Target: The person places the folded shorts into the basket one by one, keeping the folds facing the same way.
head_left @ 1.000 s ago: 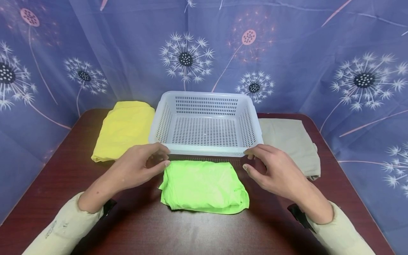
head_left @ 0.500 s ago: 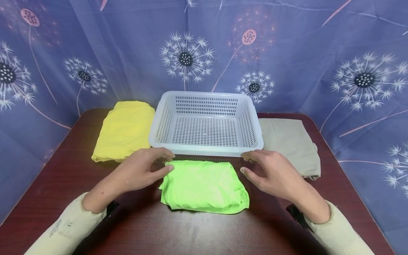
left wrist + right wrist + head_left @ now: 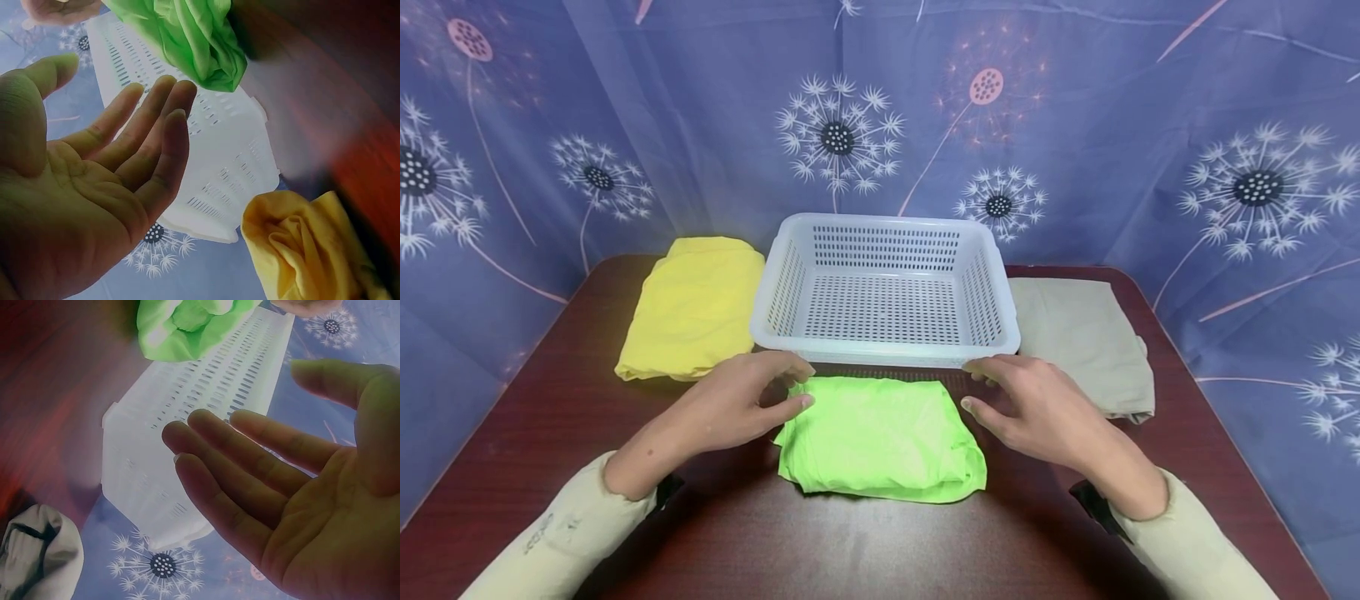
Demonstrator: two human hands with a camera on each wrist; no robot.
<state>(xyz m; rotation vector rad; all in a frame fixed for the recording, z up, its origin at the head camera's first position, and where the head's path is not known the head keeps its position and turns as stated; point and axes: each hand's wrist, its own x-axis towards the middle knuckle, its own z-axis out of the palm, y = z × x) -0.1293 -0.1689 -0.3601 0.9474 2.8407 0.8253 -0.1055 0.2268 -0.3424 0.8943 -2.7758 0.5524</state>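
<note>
Head view: hands (image 3: 730,408) (image 3: 1036,407) spread, green cloth (image 3: 880,437) between, basket (image 3: 883,352) beyond, yellow cloth (image 3: 696,304), grey cloth (image 3: 1078,342) alongside.

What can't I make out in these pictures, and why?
Head: dark marking on left sleeve, too small and blurred to read.
Head: part of the grey cloth, behind the right hand.
Left wrist: rest of the green cloth, cut off by the top edge.
Right wrist: most of the left hand, beyond the top edge.

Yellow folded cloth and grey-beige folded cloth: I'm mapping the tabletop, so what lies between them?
The white perforated plastic basket stands between them, as the head view shows. The lime-green folded cloth lies nearer the person, in front of the basket.
</note>
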